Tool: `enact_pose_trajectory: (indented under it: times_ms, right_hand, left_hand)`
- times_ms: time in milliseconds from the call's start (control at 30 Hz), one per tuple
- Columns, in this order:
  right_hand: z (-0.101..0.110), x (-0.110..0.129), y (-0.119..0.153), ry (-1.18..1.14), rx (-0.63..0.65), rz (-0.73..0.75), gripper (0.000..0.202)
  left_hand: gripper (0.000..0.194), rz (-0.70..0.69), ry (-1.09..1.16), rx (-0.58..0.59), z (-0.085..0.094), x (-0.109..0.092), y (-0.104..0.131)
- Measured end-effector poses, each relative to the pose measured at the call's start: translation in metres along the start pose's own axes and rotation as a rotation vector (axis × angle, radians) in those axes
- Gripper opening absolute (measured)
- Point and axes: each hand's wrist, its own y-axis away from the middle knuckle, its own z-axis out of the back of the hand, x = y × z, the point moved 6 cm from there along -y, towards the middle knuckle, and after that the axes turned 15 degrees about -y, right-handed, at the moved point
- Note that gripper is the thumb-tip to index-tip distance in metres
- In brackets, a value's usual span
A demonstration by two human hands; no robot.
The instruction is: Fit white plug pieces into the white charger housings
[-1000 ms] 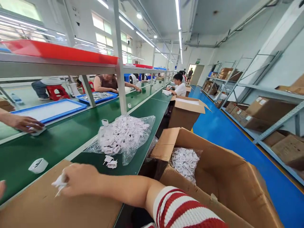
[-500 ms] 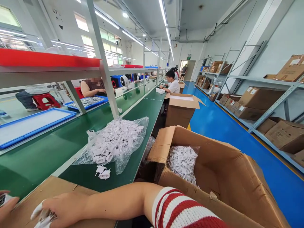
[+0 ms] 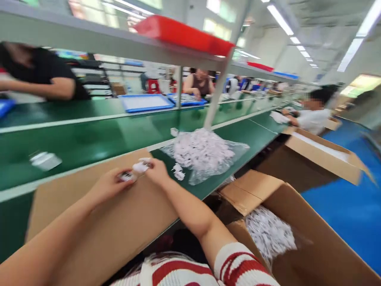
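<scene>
Over a brown cardboard sheet [image 3: 110, 222] on the green bench, my two hands are close together. My left hand [image 3: 111, 182] is closed around a small white part [image 3: 126, 176] with a dark inside. White coverings show on fingertips of my right hand [image 3: 156, 171], which pinches a small white piece [image 3: 139, 167] beside the left one; motion blurs its shape. Right of the sheet, a clear plastic bag [image 3: 204, 153] holds a heap of white parts, with a few loose white parts [image 3: 178, 171] near its left edge.
White pieces [image 3: 45, 161] lie on the green belt at left. An open carton [image 3: 321, 238] at lower right holds another bag of white parts [image 3: 269, 232]. A metal post [image 3: 218, 95] rises behind the bench bag. People sit across the line and farther along at right.
The view has swung left, bringing both forearms and more of the cardboard sheet into sight. My hands, apart before with the left at the frame's edge, are now close together.
</scene>
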Motion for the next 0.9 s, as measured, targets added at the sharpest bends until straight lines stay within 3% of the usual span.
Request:
enact_pose_trajectory:
  times_ms: [133, 267, 400, 567, 900]
  right_hand:
    - [-0.003, -0.002, -0.003, -0.200, 0.014, -0.083, 0.046]
    - [-0.004, 0.001, 0.006, -0.148, 0.041, -0.033, 0.046]
    - [-0.009, 0.011, 0.015, 0.156, 0.149, 0.165, 0.028]
    - [-0.022, 0.021, 0.026, 0.614, 0.337, 0.457, 0.047]
    - [-0.030, 0.019, 0.027, 0.765, 0.363, 0.507, 0.053]
  left_hand:
    - [0.056, 0.028, 0.107, -0.142, -0.014, 0.007, -0.003]
    - [0.057, -0.058, 0.221, -0.196, -0.027, 0.008, -0.003]
    - [0.056, -0.066, 0.337, -0.139, -0.038, 0.015, 0.000]
    - [0.050, -0.077, 0.414, -0.126, -0.037, 0.013, 0.001]
    - [0.051, -0.113, 0.390, -0.152, -0.039, 0.017, -0.002]
